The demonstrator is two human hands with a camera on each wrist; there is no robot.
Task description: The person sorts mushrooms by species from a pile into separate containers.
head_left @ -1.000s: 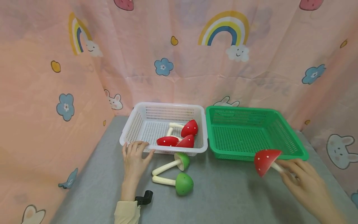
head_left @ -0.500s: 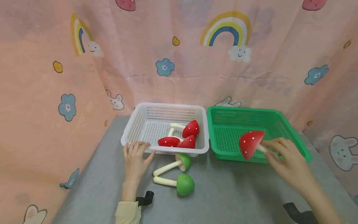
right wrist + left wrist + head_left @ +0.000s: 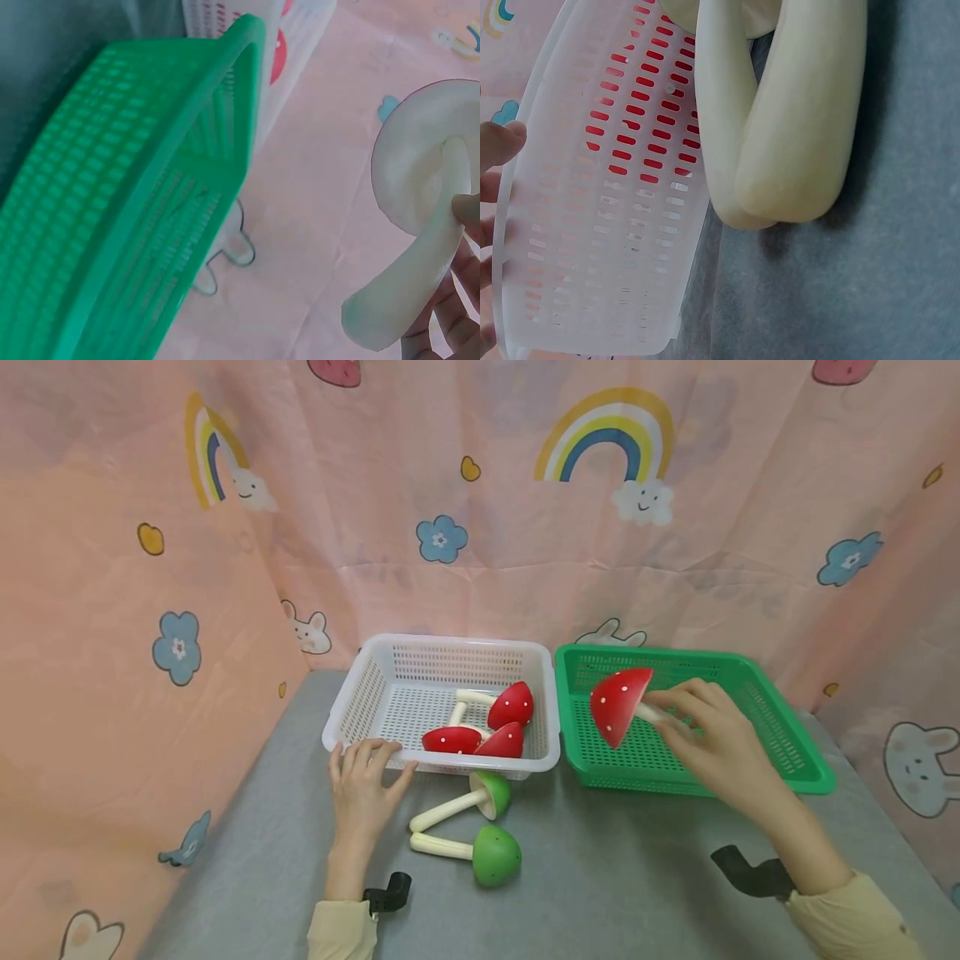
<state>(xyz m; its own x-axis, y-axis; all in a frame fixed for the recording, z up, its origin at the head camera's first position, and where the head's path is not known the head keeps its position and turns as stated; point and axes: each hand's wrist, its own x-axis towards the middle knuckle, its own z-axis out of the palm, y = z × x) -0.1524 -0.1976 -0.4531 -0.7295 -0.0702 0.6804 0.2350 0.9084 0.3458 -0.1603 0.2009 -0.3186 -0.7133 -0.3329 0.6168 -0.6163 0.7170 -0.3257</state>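
My right hand (image 3: pixel 708 739) pinches the pale stem of a toy mushroom (image 3: pixel 621 703) with a red, white-dotted cap. It holds this mushroom above the green basket (image 3: pixel 813 768); the right wrist view shows the cap's pale underside and the thumb on the stem. My left hand (image 3: pixel 363 789) rests with its fingertips on the front rim of the white basket (image 3: pixel 337 710). Inside that basket, toward its right side, lie several red mushrooms (image 3: pixel 512 706). In front of it, two green-capped mushrooms (image 3: pixel 495 856) lie on the table, their stem ends close together beside my left hand.
The two baskets stand side by side on the grey table (image 3: pixel 585 893), at the foot of a pink patterned curtain (image 3: pixel 495 593). A black wrist mount (image 3: pixel 390 892) sits on my left wrist, and another black mount (image 3: pixel 753 872) on my right.
My right hand has carried the red mushroom leftward and up, from the front right of the green basket to over its left part. The left hand has stayed on the white rim.
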